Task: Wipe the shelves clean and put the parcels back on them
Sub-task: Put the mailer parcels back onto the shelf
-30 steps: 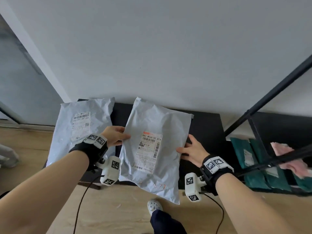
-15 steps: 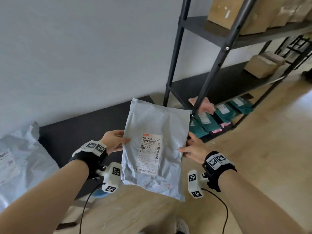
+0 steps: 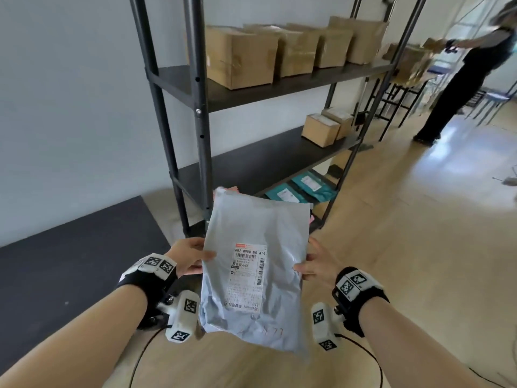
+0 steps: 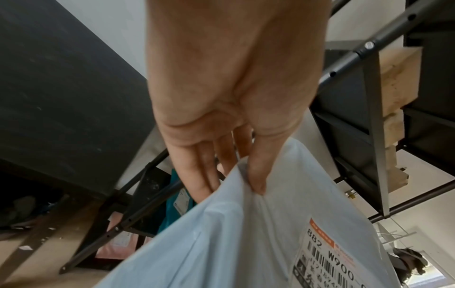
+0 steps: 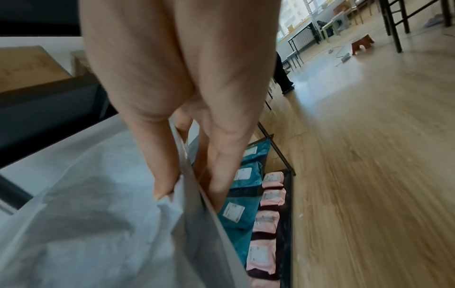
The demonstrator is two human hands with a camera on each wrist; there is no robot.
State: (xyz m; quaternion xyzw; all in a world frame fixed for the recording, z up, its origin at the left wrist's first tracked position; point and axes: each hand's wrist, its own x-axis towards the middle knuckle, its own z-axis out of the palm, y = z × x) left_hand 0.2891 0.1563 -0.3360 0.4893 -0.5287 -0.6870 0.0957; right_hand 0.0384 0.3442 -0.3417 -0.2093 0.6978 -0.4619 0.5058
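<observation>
I hold a grey plastic mailer parcel [image 3: 254, 264] with a white shipping label in the air, in front of a black metal shelf rack [image 3: 195, 107]. My left hand [image 3: 190, 257] pinches its left edge, thumb on top and fingers underneath, as the left wrist view shows on the parcel [image 4: 246, 233]. At the opposite edge my right hand [image 3: 310, 266] pinches the parcel [image 5: 98, 224] the same way. The rack's middle shelf [image 3: 265, 161] is mostly bare near me. Teal parcels [image 3: 296, 189] lie on the bottom shelf, with pink parcels [image 5: 268, 220] beside them.
Cardboard boxes [image 3: 285, 51] fill the top shelf and two small boxes [image 3: 327, 126] sit at the middle shelf's far end. A low black board [image 3: 70, 261] lies to the left by the wall. Another person [image 3: 461, 65] stands at the far right on the wooden floor.
I have turned right from the low black board to the shelf rack, carrying the grey parcel in both hands. The second grey parcel on the board has left the view.
</observation>
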